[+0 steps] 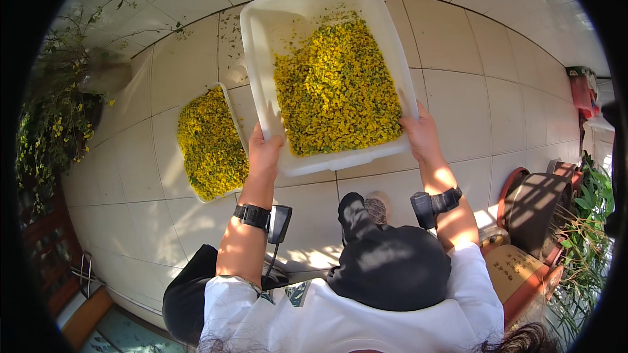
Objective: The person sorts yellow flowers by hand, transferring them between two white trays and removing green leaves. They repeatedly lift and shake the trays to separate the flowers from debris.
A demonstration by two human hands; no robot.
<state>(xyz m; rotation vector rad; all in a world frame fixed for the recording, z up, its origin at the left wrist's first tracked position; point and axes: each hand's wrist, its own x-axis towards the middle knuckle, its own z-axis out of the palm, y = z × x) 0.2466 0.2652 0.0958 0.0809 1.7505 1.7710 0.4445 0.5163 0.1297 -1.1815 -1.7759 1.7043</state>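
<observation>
Between my two hands is a large white plastic tub (265, 83), held up in front of me and partly filled with small yellow flower heads (343, 88) mixed with green bits. My left hand (264, 149) grips the rim near the tub's near left corner, its thumb over the edge. On the opposite side, my right hand (421, 132) clasps the right wall near the corner, fingers around the outside. The flowers lie heaped toward the near right, leaving bare plastic at the far and left sides. To the left, a smaller white tray (234, 117) full of similar flowers rests on the floor.
Light tiles (451, 113) cover the floor, with scattered plant bits by the far wall. A yellow-flowering plant (64, 113) hangs over the left side. Flowerpots (535, 211) and green leaves (596, 191) crowd the right. A tan pot (512, 274) bears writing.
</observation>
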